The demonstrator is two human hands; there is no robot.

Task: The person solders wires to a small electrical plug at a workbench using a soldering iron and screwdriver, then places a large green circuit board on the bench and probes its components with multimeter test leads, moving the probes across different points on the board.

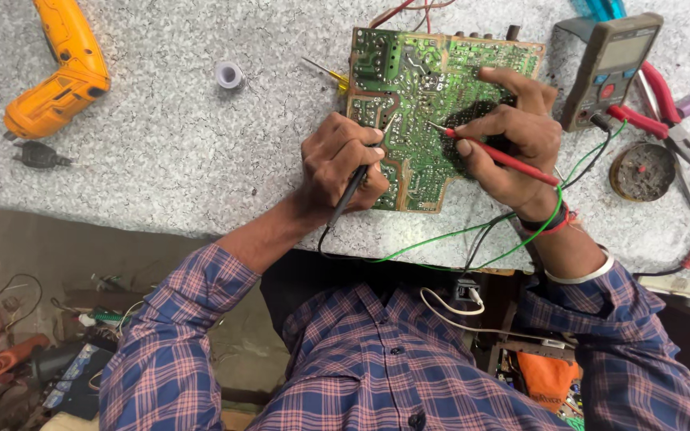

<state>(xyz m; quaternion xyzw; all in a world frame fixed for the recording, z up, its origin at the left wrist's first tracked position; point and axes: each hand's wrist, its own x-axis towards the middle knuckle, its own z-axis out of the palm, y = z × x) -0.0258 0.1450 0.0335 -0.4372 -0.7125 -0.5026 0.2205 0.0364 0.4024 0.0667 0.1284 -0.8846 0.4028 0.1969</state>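
A green circuit board lies solder side up on the speckled grey table. My left hand grips a black test probe, its tip touching the board's lower left area. My right hand pinches a red test probe whose tip rests on the middle of the board. The index finger of that hand stretches over the board's upper right. Black and green leads run from the probes toward a grey multimeter at the upper right.
An orange cordless drill lies at the far left, a small black plug below it. A solder roll, a yellow screwdriver, red-handled pliers and a round tin sit around the board. Clutter fills the floor below.
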